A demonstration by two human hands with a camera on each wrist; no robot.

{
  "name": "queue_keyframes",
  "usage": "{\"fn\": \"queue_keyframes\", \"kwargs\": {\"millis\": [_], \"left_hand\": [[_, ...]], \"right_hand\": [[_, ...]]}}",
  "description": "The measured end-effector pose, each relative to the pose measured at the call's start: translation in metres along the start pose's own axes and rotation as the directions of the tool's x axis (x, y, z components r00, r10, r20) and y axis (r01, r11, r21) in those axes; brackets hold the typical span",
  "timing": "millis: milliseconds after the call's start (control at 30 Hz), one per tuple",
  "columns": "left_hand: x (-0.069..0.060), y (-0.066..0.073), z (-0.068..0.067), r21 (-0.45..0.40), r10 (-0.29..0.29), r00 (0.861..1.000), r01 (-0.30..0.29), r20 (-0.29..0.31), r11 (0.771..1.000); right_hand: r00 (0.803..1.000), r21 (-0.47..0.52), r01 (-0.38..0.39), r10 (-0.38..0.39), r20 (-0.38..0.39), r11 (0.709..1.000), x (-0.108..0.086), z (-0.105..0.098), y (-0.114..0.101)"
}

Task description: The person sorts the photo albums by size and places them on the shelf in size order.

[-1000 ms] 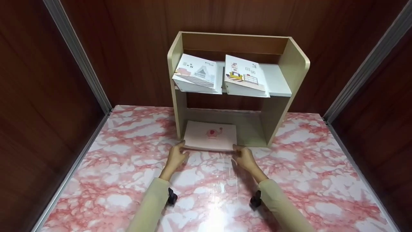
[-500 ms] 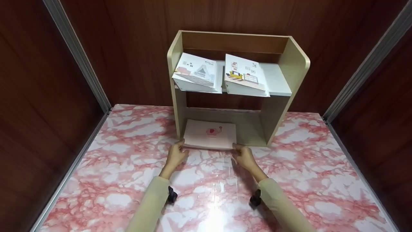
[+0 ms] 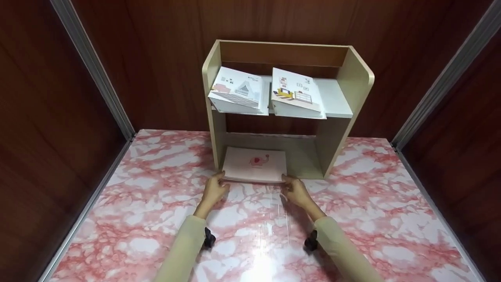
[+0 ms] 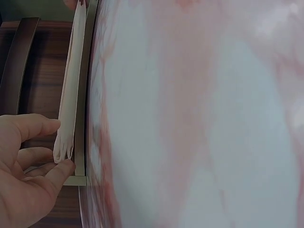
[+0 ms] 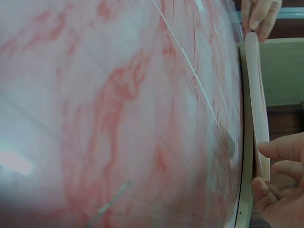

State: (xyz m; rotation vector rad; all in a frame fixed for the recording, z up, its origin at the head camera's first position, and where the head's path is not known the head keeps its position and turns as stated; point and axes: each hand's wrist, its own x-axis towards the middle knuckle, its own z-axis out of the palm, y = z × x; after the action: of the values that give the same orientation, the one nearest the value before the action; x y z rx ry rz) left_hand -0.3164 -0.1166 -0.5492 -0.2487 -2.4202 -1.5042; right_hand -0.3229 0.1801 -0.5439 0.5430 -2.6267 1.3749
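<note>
A flat pale pink folder (image 3: 256,164) with a red elephant print lies on the left part of the bookcase's lower shelf, its front edge at the shelf's front. In the left wrist view, the near end of the folder (image 4: 67,114) shows several thin, pleat-like layers. My left hand (image 3: 214,190) pinches its front left corner between fingers on both faces. Opposite, my right hand (image 3: 297,190) grips the front right corner the same way; the right wrist view shows fingertips on either side of the folder's edge (image 5: 259,104).
The pale wooden bookcase (image 3: 362,78) stands against the dark wood back wall. Two thick white folders with printed covers, one with a building (image 3: 236,88) and one with a yellow vehicle (image 3: 295,91), lie tilted on its upper shelf. Pink marbled sheeting (image 3: 156,219) covers the table.
</note>
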Motion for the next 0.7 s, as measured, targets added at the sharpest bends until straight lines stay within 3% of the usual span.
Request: {"fn": "queue_keyframes", "kwargs": {"millis": [300, 533, 700], "left_hand": [[0.0007, -0.0009, 0.0015, 0.026, 0.003, 1.000, -0.003, 0.016, 1.000], [0.0006, -0.0010, 0.0006, 0.049, 0.014, 0.999, -0.017, 0.047, 0.999], [0.0023, 0.0008, 0.0009, 0.062, 0.014, 0.999, -0.017, 0.048, 0.998]], "right_hand": [[1.000, -0.004, -0.002, 0.002, 0.007, 1.000, 0.0013, 0.0008, 0.0017], [1.000, -0.070, 0.009, -0.008, 0.019, 0.998, 0.0034, 0.0023, 0.0056], [1.000, -0.027, 0.030, -0.030, 0.005, 0.999, 0.0052, 0.0023, 0.0057]]}}
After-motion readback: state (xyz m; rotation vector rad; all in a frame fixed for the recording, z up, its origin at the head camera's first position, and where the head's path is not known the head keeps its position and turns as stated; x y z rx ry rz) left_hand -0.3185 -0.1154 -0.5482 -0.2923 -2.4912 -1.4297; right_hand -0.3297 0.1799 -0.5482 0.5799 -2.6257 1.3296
